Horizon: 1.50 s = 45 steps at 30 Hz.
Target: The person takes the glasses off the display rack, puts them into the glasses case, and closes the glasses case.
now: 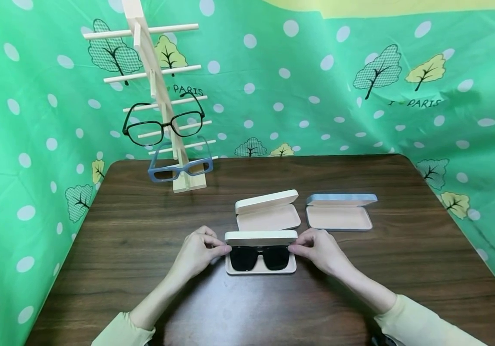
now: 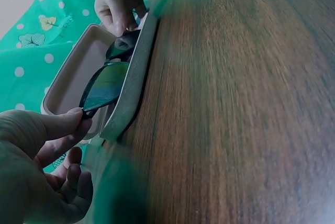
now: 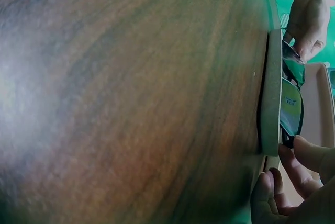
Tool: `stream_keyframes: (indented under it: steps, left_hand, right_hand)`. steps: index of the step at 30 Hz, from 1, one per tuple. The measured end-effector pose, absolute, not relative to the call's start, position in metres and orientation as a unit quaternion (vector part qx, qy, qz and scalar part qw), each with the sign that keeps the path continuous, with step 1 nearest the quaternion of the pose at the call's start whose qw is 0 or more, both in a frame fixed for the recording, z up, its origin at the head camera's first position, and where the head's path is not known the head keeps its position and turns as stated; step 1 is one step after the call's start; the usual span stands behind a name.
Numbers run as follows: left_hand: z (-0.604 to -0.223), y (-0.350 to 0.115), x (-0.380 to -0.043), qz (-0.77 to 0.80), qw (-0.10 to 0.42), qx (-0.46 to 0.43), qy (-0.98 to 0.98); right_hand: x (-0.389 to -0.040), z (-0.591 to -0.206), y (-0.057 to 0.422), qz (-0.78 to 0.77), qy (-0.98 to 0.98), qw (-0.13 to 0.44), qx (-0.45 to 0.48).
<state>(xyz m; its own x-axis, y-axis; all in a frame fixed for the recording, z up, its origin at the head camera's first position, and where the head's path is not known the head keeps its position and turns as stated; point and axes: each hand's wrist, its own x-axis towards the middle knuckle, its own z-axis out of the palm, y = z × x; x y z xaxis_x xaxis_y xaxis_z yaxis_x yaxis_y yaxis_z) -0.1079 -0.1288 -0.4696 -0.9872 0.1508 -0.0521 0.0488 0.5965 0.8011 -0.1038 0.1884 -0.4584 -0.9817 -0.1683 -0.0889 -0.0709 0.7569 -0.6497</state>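
Note:
Black sunglasses [image 1: 260,258] with dark lenses sit in the lower half of a pale glasses case [image 1: 261,238], whose lid stands raised behind them. My left hand [image 1: 199,252] pinches the left end of the frame between thumb and forefinger, its other fingers loosely bent in the left wrist view. At the opposite end, my right hand [image 1: 319,250] pinches the frame the same way. In the right wrist view, the sunglasses [image 3: 292,110] lean inside the case wall [image 3: 272,93], with the right thumb on the near corner.
Behind stand another pale case [image 1: 268,218] and a blue case [image 1: 339,218], both with lids up. A wooden display rack [image 1: 167,113] at the back left bears black-framed glasses [image 1: 166,126] and blue-framed glasses [image 1: 181,170]. All stand on a dark wooden table [image 1: 143,226] before a green curtain.

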Motion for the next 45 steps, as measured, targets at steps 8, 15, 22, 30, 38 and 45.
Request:
stream_keyframes:
  steps: [8, 15, 22, 30, 38, 45]
  left_hand:
    - [-0.47, -0.127, -0.109, 0.453, 0.067, 0.053, 0.888]
    - [-0.473, -0.127, -0.11, 0.46, 0.068, 0.05, 0.884]
    - [-0.479, -0.126, -0.111, 0.45, 0.052, 0.047, 0.89]
    - [-0.481, -0.125, -0.111, 0.434, 0.05, 0.039, 0.899]
    - [-0.481, -0.126, -0.111, 0.431, 0.042, 0.034, 0.901]
    - [-0.478, -0.131, -0.112, 0.433, 0.056, 0.041, 0.899]
  right_hand:
    - [-0.104, -0.461, 0.189, -0.344, 0.936, 0.053, -0.053]
    - [-0.104, -0.46, 0.189, -0.344, 0.936, 0.051, -0.053]
    - [-0.106, -0.461, 0.187, -0.351, 0.933, 0.058, -0.046]
    - [-0.112, -0.464, 0.187, -0.347, 0.934, 0.081, -0.025]
    - [-0.113, -0.464, 0.189, -0.352, 0.932, 0.086, -0.025]
    - [-0.114, -0.46, 0.197, -0.363, 0.924, 0.115, -0.033]
